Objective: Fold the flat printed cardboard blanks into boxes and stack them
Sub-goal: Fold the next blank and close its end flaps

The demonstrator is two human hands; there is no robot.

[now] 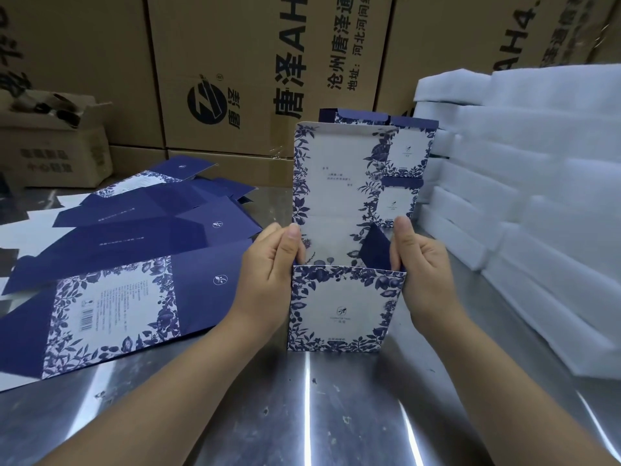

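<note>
A half-folded blue-and-white floral box (342, 307) stands on the metal table (302, 415) in front of me, its lid panel (332, 183) raised upright. My left hand (268, 274) grips the box's left side, thumb over the rim. My right hand (420, 267) grips the right side, thumb pressing beside a dark blue inner flap (374, 247). Behind the lid, folded boxes (408, 153) of the same print are stacked upright. A pile of flat printed blanks (114, 257) lies fanned out on the table to the left.
White foam sheets (524, 203) are stacked high along the right side of the table. Large brown shipping cartons (235, 72) form a wall behind. A smaller open carton (57, 146) sits at the back left.
</note>
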